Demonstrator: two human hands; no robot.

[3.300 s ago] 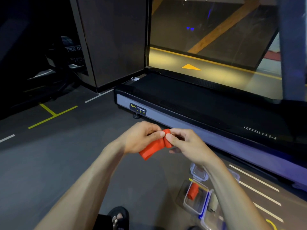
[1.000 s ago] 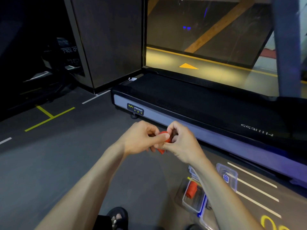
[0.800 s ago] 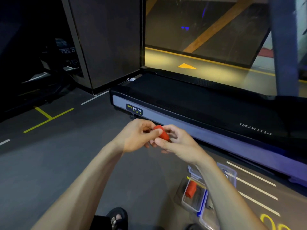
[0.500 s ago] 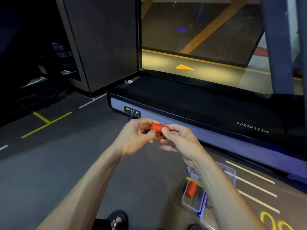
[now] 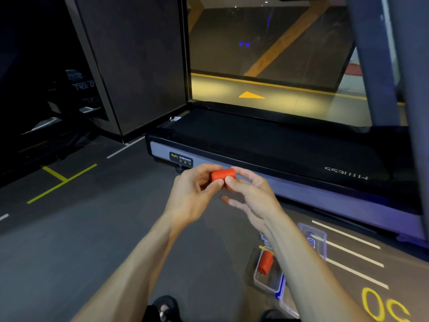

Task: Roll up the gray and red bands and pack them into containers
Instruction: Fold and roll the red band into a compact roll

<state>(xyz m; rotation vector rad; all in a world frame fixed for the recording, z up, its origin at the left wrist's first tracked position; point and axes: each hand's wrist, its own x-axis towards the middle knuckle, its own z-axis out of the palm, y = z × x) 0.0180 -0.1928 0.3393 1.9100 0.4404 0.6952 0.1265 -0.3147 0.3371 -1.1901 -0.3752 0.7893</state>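
Hands met in mid-air over the dark gym floor (image 5: 69, 252): the left hand (image 5: 192, 196) and right hand (image 5: 250, 194) both pinched a tightly rolled red elastic band (image 5: 222, 175) between thumbs and fingertips. Below, a clear plastic container (image 5: 267, 278) on the floor held another red roll (image 5: 265, 262), beside a black treadmill (image 5: 278, 145).

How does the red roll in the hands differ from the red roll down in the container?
The held red roll is pinched between left hand and right hand, lying crosswise. The packed red roll rests untouched in the clear container on the floor, pointing away. Both are compact red cylinders.
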